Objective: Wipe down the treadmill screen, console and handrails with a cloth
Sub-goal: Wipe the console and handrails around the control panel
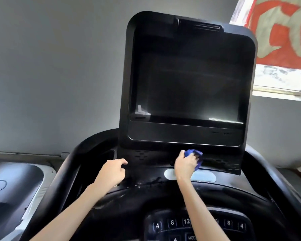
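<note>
The right hand grasps a bunched blue cloth, fingers curled round it, and holds it against the dark slotted panel just below the screen housing, a little right of the panel's middle; part of the cloth sticks out above the knuckles and part hangs down past the fingers towards a pale oval strip set into the console; the left hand grasps nothing, its fingers loosely bent, and it rests at the left edge of the same slotted panel with the forefinger reaching forward onto it; both bare forearms come up from the bottom of the view across the console's glossy black top; near the bottom edge sits a keypad with numbered buttons reading 4, 8 and 12; the screen stands tall above the hands, dark, with a faint bright streak along its lower right edge; a black handrail curves round on the left and another on the right; behind is a grey wall; at upper right a red and pale patterned curtain hangs over a bright window; at far left is part of another grey and black machine
</note>
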The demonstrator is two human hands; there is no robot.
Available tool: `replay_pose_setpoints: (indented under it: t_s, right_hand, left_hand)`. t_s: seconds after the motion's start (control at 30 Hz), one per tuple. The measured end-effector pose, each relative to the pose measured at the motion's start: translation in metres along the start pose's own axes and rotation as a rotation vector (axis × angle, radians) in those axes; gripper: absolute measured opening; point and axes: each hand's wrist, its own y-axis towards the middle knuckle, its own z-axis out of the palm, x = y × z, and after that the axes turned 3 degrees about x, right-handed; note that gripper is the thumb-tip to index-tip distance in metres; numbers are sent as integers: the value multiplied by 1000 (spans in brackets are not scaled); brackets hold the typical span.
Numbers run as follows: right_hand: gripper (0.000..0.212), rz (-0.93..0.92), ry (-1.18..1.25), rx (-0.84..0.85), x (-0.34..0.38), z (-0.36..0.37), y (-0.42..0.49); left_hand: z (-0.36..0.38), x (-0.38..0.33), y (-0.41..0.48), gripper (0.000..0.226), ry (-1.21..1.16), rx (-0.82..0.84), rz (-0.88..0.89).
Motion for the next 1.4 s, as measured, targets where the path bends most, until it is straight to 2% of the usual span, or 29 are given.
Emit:
replay_pose_setpoints:
  t_s: [0.07, 0.17, 0.23, 0.27, 0.33, 0.4, 0.43, 0.47, 0.57, 0.63, 0.67, 0.7, 0.77, 0.87, 0.93, 1.0, 1.07, 1.13, 1.2, 1.27, 1.4]
  right_hand:
    - [43, -155, -111, 64, 10, 17, -30]
    - [51, -536, -357, 175, 10, 35, -74]
    - [50, -683, -404, 220, 2, 30, -78]
    - [46, -687, -407, 222, -3, 24, -72]
    - [35, -532, -454, 159, -10, 13, -54]
    - [33, -369, -462, 108, -5, 12, -42]
    - [35, -352, -450, 135, 2, 15, -47]
    - [38, -413, -458, 170, 8, 22, -59]
    - [51, -756, -434, 356, 20, 51, -112]
    - [50, -870, -341, 428, 30, 55, -134]
    - [48, -880, -284, 443, 33, 56, -134]
    - [46, -792, -184, 521, 37, 53, -132]
    - [35, -512, 103, 616, 46, 35, -128]
    - [25, -208, 423, 462, 62, -1, -116]
    - [21, -197, 600, 405, 69, -17, -115]
    - [30, -332, 710, 352, 78, -24, -114]
    - [46, -582, 596, 337, 85, -11, -108]
    - [58, -827, 199, 335, 86, 17, -95]
    - [66, -1009, -229, 236, 78, 48, -81]
    - [73, -1061, -435, 177, 73, 68, -75]
    - [86, -1172, -577, 46, 80, 80, -69]
  left_hand:
    - [1, 1, 3, 43, -5, -13, -4]
    - [2, -2, 8, 44, 11, -13, -12]
    - [1, -3, 9, 46, 15, -2, -32]
    - [-1, -2, 10, 46, 15, 3, -39]
    - [-4, 4, 10, 46, 9, 13, -49]
    - [-5, 11, 8, 46, -7, 18, -69]
    - [-6, 14, 8, 46, -17, 21, -77]
    - [-6, 15, 7, 46, -23, 24, -82]
    - [-5, 10, 5, 46, -16, 21, -66]
    - [-8, 9, 4, 44, -1, 1, -48]
    - [-11, 11, 4, 43, 3, -17, -42]
    - [-16, 14, 3, 43, 7, -34, -40]
    - [-24, 23, 3, 43, -1, -55, -51]
    - [-32, 31, 4, 43, -31, -48, -89]
    - [-34, 32, 5, 44, -57, -42, -102]
    - [-35, 30, 5, 44, -75, -31, -100]
    - [-36, 28, 5, 44, -86, -27, -86]
    - [-39, 27, 5, 45, -92, -29, -77]
    - [-43, 29, 5, 45, -95, -43, -76]
    - [-48, 34, 5, 45, -90, -65, -86]
    - [-51, 40, 4, 44, -68, -69, -102]
